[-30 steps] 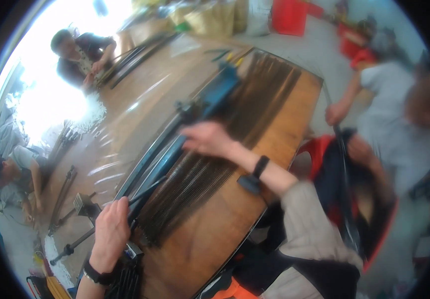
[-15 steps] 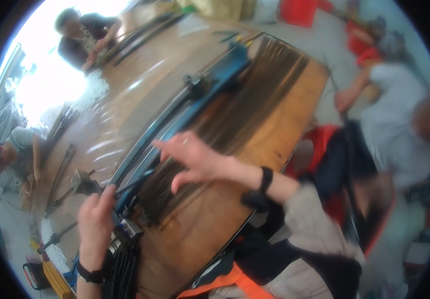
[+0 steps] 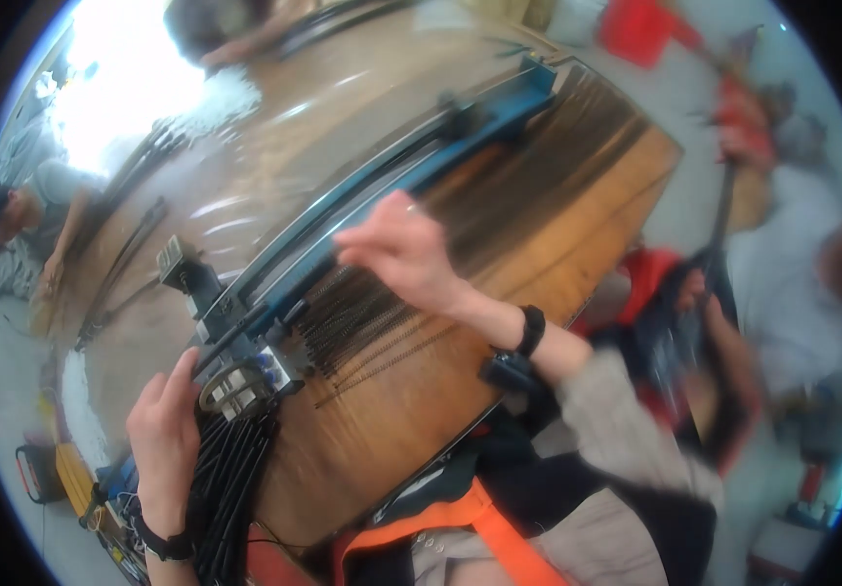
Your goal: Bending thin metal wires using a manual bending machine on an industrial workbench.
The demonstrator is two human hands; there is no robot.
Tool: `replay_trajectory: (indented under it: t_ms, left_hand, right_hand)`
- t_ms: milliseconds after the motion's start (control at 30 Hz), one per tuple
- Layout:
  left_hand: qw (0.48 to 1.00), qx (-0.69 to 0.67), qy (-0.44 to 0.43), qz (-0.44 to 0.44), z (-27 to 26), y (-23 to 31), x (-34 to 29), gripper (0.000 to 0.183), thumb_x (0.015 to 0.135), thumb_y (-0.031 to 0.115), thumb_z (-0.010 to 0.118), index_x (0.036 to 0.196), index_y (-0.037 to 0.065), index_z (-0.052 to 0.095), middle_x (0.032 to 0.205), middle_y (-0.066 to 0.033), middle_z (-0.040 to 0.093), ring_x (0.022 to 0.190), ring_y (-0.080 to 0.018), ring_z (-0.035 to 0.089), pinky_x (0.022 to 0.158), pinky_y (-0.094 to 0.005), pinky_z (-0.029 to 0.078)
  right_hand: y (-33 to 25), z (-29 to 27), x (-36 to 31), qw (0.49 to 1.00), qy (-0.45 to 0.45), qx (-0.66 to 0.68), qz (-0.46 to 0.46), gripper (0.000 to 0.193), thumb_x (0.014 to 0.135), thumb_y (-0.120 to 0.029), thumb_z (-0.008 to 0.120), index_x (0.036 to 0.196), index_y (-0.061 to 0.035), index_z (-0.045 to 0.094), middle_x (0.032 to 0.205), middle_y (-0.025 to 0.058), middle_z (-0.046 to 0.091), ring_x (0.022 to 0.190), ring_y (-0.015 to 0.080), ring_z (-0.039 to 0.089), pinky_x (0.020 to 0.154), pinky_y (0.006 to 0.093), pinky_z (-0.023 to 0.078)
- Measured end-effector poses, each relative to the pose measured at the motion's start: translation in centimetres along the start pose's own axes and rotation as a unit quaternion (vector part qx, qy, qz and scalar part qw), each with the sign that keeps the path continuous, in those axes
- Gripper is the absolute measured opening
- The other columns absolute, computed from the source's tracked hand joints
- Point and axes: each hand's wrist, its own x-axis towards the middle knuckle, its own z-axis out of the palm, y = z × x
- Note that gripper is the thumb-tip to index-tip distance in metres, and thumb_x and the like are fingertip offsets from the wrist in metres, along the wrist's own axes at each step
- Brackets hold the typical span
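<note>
A long blue rail fixture (image 3: 401, 181) runs diagonally across the table, with a metal clamp-like block (image 3: 269, 366) at its near end. My left hand (image 3: 165, 430) is closed at this end, its fingers around the end of a slim black rod (image 3: 250, 324) that lies over the block. Above the middle of the rail, my right hand (image 3: 401, 249) has its fingers drawn together; motion blur hides whatever may be in them. Several long dark springs (image 3: 372, 332) lie side by side on the table, right of the rail.
A bundle of black tubes (image 3: 230, 488) lies beside my left forearm. The wooden table (image 3: 626, 186) ends at a right-hand edge. One person (image 3: 50, 195) works at the far left, another (image 3: 225, 29) across the table, and a third (image 3: 782, 283) on the right holds a dark rod.
My right hand has gone from spread fingers to drawn together and moved up and right along the rail. My left hand stays near the rail's near end. The view has shifted.
</note>
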Motion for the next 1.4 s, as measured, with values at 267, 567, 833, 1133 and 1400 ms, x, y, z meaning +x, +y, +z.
replay_trajectory:
  t_ms: [267,567,833,1133,1400]
  left_hand:
    - [0.999,0.038,0.032,-0.022,-1.2,-0.1,-3.2,0.042,0.082,-0.003,0.062,0.123,0.009,0.063,0.075,-0.0148,0.051,0.067,-0.0319,0.055,0.061,-0.0406,0.045]
    - [0.975,0.086,0.183,-0.092,-4.0,-3.2,-8.7,0.028,0.092,0.002,0.057,0.12,0.005,0.062,0.094,-0.0166,0.063,0.083,-0.0283,0.063,0.074,-0.0356,0.05]
    - [0.921,0.031,0.29,-0.259,-10.5,-2.7,-14.4,0.023,0.101,0.011,0.05,0.119,0.0,0.06,0.092,-0.0174,0.064,0.083,-0.0198,0.061,0.077,-0.0304,0.048]
    - [0.912,0.04,0.203,-0.354,-8.8,-5.1,-20.9,0.024,0.099,0.01,0.053,0.119,-0.002,0.06,0.087,-0.0205,0.065,0.077,-0.0252,0.062,0.075,-0.0324,0.048]
    - [0.913,0.001,0.174,-0.368,-6.8,-6.9,-21.0,0.023,0.098,0.009,0.054,0.116,-0.004,0.061,0.092,-0.0226,0.066,0.08,-0.0289,0.064,0.077,-0.0334,0.049]
  right_hand:
    - [-1.6,2.4,0.5,0.99,-0.033,-0.079,-0.111,0.037,0.087,-0.036,0.069,0.118,-0.0152,0.069,0.062,-0.0008,0.047,0.057,0.0128,0.048,0.05,0.0277,0.041]
    - [0.2,2.6,2.3,0.954,-0.012,-0.225,-0.2,0.017,0.097,-0.011,0.054,0.112,-0.0106,0.064,0.074,0.0056,0.056,0.059,0.0188,0.054,0.053,0.0345,0.045]
    - [-2.4,11.2,4.5,0.978,-0.202,0.04,0.039,0.015,0.093,-0.013,0.062,0.107,-0.0072,0.066,0.083,0.0128,0.068,0.071,0.0268,0.065,0.066,0.037,0.053]
    - [-1.4,21.0,7.3,0.947,-0.298,0.07,-0.096,0.019,0.085,-0.03,0.073,0.09,-0.0123,0.078,0.077,0.0059,0.07,0.069,0.0156,0.061,0.067,0.0321,0.05]
    - [-2.1,22.0,7.3,0.887,-0.4,-0.085,-0.217,0.014,0.083,-0.025,0.072,0.082,-0.0111,0.075,0.071,0.0071,0.067,0.067,0.0262,0.06,0.082,0.0404,0.044]
